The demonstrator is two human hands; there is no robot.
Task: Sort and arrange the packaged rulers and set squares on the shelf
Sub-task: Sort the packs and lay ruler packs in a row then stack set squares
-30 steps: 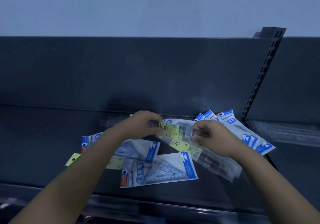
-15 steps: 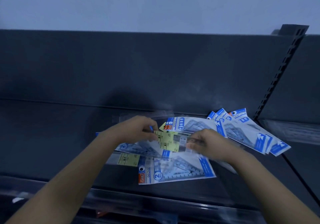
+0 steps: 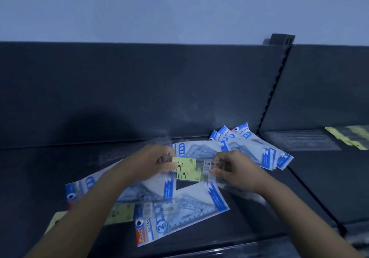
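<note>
A clear sleeve w/ yellow label, the ruler pack (image 3: 186, 167), is held just above the pile mid-shelf. The left hand (image 3: 157, 161) pinches its left end w/ curled fingers, and the right hand (image 3: 233, 169) pinches the right end the same way. It may be two sleeves stacked, since two labels show, but it's too blurred to be sure. Below lie blue-and-white set square packs, each a clear bag w/ see-through triangles inside. The front pack (image 3: 179, 213) lies flat nr the shelf edge, marked "2". The left pack (image 3: 143, 189) is partly under the left forearm, and the back pack (image 3: 199, 148) is behind the hands. A fanned stack (image 3: 263, 154) sits at the right by the slotted upright (image 3: 273, 90). Another yellow-label sleeve (image 3: 121, 213) is mostly covered by the left forearm. All of it is on a dark shelf (image 3: 40, 167) w/ a dark back panel (image 3: 139, 88) and a pale wall (image 3: 179, 8) above. The next bay to the right holds a clear pack (image 3: 303, 142) & a yellow label cut off by the frame edge. The light is dim & bluish, and the small print is not legible.
</note>
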